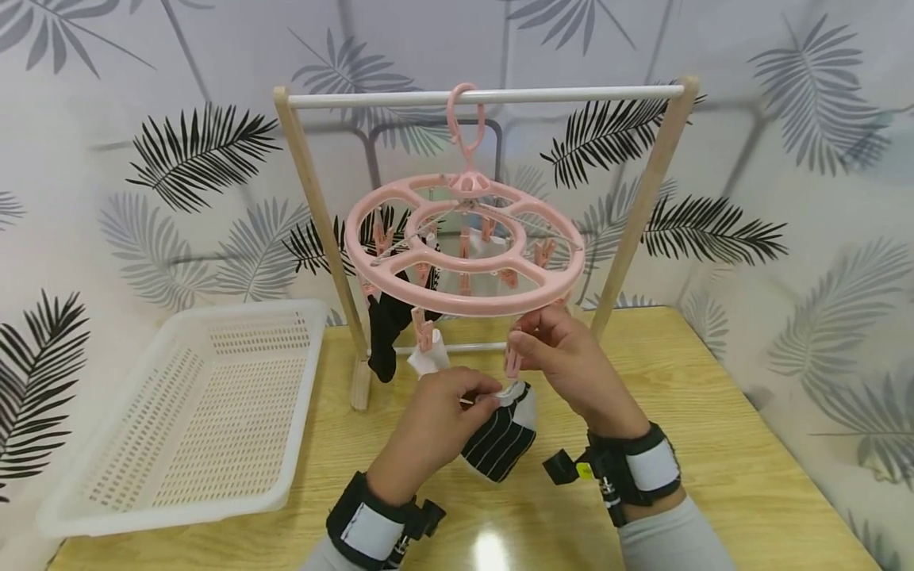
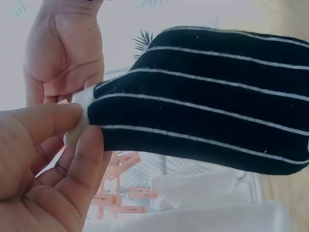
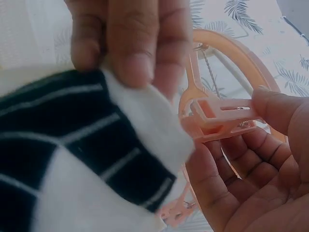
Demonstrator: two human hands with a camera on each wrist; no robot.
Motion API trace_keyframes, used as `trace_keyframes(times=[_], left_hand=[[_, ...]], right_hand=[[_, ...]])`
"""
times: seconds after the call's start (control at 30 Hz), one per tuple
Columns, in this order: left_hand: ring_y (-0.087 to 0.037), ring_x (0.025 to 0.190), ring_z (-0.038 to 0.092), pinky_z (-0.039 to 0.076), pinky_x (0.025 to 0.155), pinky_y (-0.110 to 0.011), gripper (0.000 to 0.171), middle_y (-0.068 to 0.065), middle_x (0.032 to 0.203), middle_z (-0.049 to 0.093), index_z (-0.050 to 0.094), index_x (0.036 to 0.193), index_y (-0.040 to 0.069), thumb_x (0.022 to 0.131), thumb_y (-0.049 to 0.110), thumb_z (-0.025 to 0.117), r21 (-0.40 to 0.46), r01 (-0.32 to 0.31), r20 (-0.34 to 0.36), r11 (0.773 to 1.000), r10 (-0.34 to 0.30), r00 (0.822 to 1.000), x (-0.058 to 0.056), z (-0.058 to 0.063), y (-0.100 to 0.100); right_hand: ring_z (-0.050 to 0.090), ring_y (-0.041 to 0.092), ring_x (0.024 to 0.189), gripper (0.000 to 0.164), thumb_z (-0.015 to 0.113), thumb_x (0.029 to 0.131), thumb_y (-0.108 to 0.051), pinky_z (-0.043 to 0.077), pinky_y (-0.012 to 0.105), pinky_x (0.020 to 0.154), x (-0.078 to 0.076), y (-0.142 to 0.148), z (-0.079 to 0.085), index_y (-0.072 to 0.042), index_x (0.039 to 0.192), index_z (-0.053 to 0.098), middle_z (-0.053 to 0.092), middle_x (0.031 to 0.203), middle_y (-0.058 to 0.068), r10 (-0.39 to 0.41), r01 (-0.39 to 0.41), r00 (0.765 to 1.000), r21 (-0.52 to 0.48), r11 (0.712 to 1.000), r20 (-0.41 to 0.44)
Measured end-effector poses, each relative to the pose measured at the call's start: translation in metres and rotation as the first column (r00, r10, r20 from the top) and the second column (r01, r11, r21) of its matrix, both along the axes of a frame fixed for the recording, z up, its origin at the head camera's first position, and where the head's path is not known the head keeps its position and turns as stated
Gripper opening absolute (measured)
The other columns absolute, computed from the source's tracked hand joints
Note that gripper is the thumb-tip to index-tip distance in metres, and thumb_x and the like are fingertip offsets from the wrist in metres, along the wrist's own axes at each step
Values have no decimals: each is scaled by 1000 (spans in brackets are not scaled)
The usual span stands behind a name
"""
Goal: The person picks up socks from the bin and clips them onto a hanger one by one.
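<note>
My left hand pinches the white cuff of a black sock with thin white stripes, which hangs below the fingers. In the left wrist view the striped sock stretches away from thumb and forefinger. Just above the cuff, my right hand pinches a pink clothespin between thumb and fingers. Seen from the right wrist, the clothespin is close beside the white cuff; whether its tips touch the cloth I cannot tell. The clothespin hangs from a round pink drying hanger.
The hanger hooks over the white bar of a wooden-legged rack. A black sock and a white piece of cloth hang from other clothespins. On the left, a white plastic basket stands on the wooden table.
</note>
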State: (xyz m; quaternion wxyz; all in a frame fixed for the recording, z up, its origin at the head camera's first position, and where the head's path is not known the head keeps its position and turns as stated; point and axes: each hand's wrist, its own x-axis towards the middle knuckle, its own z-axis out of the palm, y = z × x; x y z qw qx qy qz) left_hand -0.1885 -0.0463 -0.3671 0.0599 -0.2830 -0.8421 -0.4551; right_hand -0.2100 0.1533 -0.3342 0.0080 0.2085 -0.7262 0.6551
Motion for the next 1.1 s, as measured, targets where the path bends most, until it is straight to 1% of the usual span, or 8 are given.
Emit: trace_keyframes(times=[0.13,0.27,0.4,0.53,0.7,0.8,0.93,1.1], left_hand=[[-9,86,66,55,74,-26,11,0,95,72,75,102,6,93,8,70,-5,-14,-35,1000,14,999,-1,4,5],[-9,83,65,54,71,-25,10,0,92,71,75,100,6,93,7,70,-3,-26,-71,1000,25,997,-3,7,6],[-8,80,63,53,68,-25,8,2,91,71,76,98,8,93,8,69,18,-38,-78,999,39,996,-5,9,7],[-6,82,64,52,66,-24,8,3,92,72,76,98,10,94,9,69,46,-50,-69,998,54,996,-7,11,8],[-7,82,65,52,65,-24,9,2,93,73,76,98,9,93,8,69,64,-61,-91,996,67,994,-6,14,9],[-7,82,64,51,64,-24,8,3,92,72,75,98,9,93,8,69,79,-71,-90,994,78,993,-5,13,8],[-9,87,64,53,64,-25,10,2,96,70,74,101,10,91,10,72,130,-96,-72,987,106,992,-3,8,6],[-14,95,63,55,68,-28,13,0,102,68,74,101,8,90,13,74,195,-154,-81,969,172,982,10,-3,-4]], right_hand=[[64,27,76,15,58,102,-14,55,42,82,0,-2,-1,0,100,58,60,86,16,-15,16,1000,24,1000,-10],[59,26,85,15,58,102,-13,53,37,80,1,-2,-1,1,100,60,58,93,14,-43,44,999,60,997,-22],[56,25,90,15,58,101,-14,51,35,78,1,-2,-1,2,100,60,56,96,13,-60,62,998,87,994,-25],[56,25,89,15,59,101,-14,50,35,77,1,-1,-2,1,101,60,57,94,12,-68,70,997,93,993,-26],[58,27,92,13,60,101,-13,51,37,80,2,0,-2,-1,104,61,57,98,13,-38,42,999,97,994,-39],[59,28,94,15,60,100,-13,51,37,82,3,-1,-2,0,107,61,56,101,14,-18,23,999,106,994,-45],[59,25,86,15,59,101,-11,51,34,76,3,-1,-3,2,108,59,55,98,14,-15,20,999,98,995,-51],[60,25,79,16,58,101,-11,52,35,74,1,2,-5,3,109,57,57,93,16,-23,26,999,63,998,-49]])
